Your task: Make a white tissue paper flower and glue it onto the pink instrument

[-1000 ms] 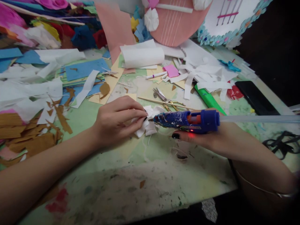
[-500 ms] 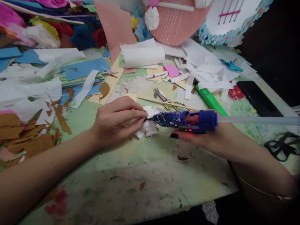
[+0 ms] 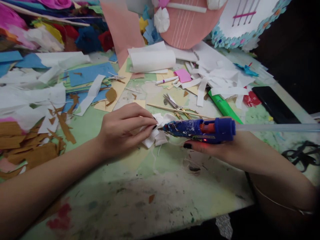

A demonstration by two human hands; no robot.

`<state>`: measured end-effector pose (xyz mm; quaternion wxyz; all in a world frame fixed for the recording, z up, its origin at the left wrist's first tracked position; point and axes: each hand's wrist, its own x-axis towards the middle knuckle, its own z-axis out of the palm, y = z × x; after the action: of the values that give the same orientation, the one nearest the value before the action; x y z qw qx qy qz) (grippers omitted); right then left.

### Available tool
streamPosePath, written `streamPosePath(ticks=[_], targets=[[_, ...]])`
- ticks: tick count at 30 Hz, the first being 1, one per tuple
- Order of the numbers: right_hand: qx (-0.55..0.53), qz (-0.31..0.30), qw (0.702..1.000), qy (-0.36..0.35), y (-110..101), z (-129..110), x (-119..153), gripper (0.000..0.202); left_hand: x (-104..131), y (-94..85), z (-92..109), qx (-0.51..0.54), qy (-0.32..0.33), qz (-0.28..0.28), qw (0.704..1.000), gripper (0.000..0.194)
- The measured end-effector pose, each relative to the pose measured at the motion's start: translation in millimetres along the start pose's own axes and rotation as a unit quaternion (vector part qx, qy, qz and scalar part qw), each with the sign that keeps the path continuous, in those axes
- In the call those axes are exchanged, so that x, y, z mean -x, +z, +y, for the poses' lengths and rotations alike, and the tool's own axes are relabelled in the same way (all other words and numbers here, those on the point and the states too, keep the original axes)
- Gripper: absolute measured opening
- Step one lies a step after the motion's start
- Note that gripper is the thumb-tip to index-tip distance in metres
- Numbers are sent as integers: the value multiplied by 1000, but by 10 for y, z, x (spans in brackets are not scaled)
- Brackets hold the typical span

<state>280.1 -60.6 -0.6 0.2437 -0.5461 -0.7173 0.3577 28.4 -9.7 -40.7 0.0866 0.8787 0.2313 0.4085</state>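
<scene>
My left hand (image 3: 127,128) is closed, its fingertips pinching a white paper flower (image 3: 160,137) low over the table. Part of the flower hides behind those fingers and the glue gun. In my right hand (image 3: 222,151) is a blue glue gun (image 3: 192,129) with an orange part inside and a small red light lit. Its nozzle points left, close to the flower and my left fingertips; whether it touches the paper I cannot tell. A long clear glue stick (image 3: 275,128) runs out of the gun's back end. Beyond the gun lie gold-handled scissors (image 3: 178,106) and a thin wooden stick (image 3: 172,109).
Brown paper scraps (image 3: 37,150) and white paper strips (image 3: 32,96) cover the left. A white paper roll (image 3: 153,60), a green roll (image 3: 223,106), a black phone (image 3: 275,104) and black-framed glasses (image 3: 302,155) lie farther off. A pink guitar-shaped piece (image 3: 187,26) stands at the back.
My right hand has drawn the glue gun slightly right, so its nozzle sits a little farther from my left fingertips. My left hand stays on the paper flower.
</scene>
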Motion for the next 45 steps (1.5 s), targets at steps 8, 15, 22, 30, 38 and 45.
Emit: streamPosePath(ticks=[8, 15, 22, 30, 38, 45], targets=[[14, -17, 999, -42, -64, 25, 4, 14, 14, -1, -15, -6, 16, -11, 1000, 17], [9, -34, 999, -26, -115, -45, 3, 8, -6, -7, -16, -4, 28, -23, 999, 18], [-11, -38, 999, -6, -145, -64, 2, 7, -15, -5, -22, -4, 33, -21, 999, 19], [-17, -41, 999, -2, -159, -81, -4, 11, -30, -32, 1, 16, 27, -38, 999, 24], [-40, -54, 998, 13, -179, -124, -16, 8, -14, -29, -23, -10, 46, -46, 998, 27], [-32, -55, 998, 0, -165, -82, -21, 10, 28, -31, -66, -15, 82, -58, 995, 26]])
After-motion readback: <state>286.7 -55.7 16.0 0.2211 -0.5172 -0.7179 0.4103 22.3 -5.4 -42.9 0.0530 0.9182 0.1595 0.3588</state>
